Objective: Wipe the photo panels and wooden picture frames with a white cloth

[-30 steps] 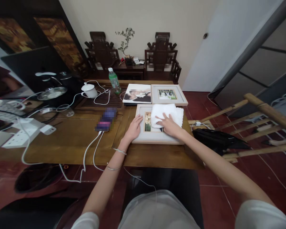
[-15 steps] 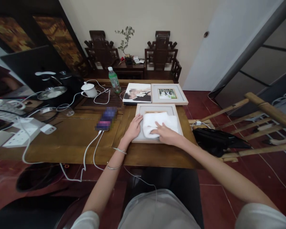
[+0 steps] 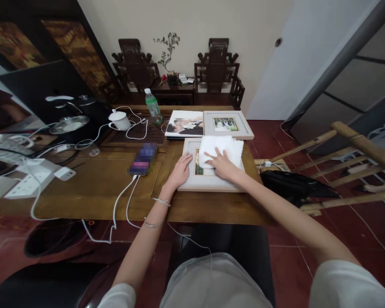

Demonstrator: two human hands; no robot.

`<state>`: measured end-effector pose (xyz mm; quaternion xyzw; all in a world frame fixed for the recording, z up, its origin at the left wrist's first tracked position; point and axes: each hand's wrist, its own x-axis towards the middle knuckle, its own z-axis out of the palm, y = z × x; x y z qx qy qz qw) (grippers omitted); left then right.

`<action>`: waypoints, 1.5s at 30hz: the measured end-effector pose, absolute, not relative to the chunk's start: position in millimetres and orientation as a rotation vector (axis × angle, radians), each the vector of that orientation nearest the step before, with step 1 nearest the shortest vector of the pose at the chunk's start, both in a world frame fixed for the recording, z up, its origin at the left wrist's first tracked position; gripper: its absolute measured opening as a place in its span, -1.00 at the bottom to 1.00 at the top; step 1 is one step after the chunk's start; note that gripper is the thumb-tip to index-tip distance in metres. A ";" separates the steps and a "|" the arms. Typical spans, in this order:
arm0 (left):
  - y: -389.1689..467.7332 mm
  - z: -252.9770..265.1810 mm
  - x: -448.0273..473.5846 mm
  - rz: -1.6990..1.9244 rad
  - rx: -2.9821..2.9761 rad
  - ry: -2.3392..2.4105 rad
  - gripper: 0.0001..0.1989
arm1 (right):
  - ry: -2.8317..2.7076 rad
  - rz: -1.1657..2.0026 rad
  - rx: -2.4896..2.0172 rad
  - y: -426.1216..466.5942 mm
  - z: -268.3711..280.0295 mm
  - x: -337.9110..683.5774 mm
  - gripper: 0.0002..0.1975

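Note:
A light wooden picture frame (image 3: 185,183) lies flat near the front right of the table. My left hand (image 3: 180,170) rests on its left edge, fingers stretched out and holding nothing. On the upper part of the frame, my right hand (image 3: 223,164) presses a folded white cloth (image 3: 214,146) with its fingers spread over it. The cloth covers much of the frame's middle and top edge. Part of the small picture inside (image 3: 198,167) shows at the cloth's left. My right thumb is partly hidden.
Behind are another picture frame (image 3: 244,126) and a photo album (image 3: 182,124). A green bottle (image 3: 153,108), a lidded white cup (image 3: 119,120) and a phone (image 3: 143,159) with cables stand or lie leftward. A power strip (image 3: 32,177) is at far left. Beyond the table's right edge is a bamboo rack (image 3: 356,137).
My right hand has slid the cloth up and slightly right across the frame, uncovering the left part of the picture inside. My left hand has stayed at the frame's left edge.

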<state>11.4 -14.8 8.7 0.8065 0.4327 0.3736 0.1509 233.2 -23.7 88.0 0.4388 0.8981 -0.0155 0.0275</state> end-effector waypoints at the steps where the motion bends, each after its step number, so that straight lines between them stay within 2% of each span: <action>1: -14.7 8.4 11.9 1.072 2.323 1.245 -0.53 | 2.766 -0.114 1.312 -37.5 90.9 232.2 -0.30; 5: -15.2 8.7 13.4 1.071 2.316 1.263 -0.53 | 2.764 -0.347 1.148 -85.6 106.3 225.9 -0.28; 8: -16.4 11.3 13.2 1.045 2.287 1.268 -0.57 | 2.843 -0.391 1.045 -103.0 113.9 215.4 -0.30; 12: -17.7 14.0 12.9 1.038 2.263 1.259 -0.60 | 2.854 -0.325 1.139 -97.4 109.0 200.1 -0.37; 16: -16.9 11.0 13.3 1.082 2.253 1.255 -0.55 | 2.820 -0.291 1.225 -69.9 95.2 198.5 -0.41; 24: -13.8 5.2 11.2 1.102 2.327 1.240 -0.58 | 2.846 0.096 1.594 9.6 90.0 200.3 -0.41; 28: -15.2 8.7 9.9 1.095 2.336 1.246 -0.58 | 2.945 0.188 1.462 32.2 86.4 174.8 -0.43; 31: -16.7 11.4 9.2 1.072 2.342 1.248 -0.54 | 2.913 0.169 1.384 37.8 79.5 162.0 -0.47; 39: -17.4 11.7 8.9 1.086 2.331 1.197 -0.51 | 2.755 0.304 1.577 34.3 81.7 202.6 -0.58; 45: -16.5 10.3 10.2 1.104 2.302 1.212 -0.50 | 2.606 0.274 1.697 12.6 88.1 258.0 -0.54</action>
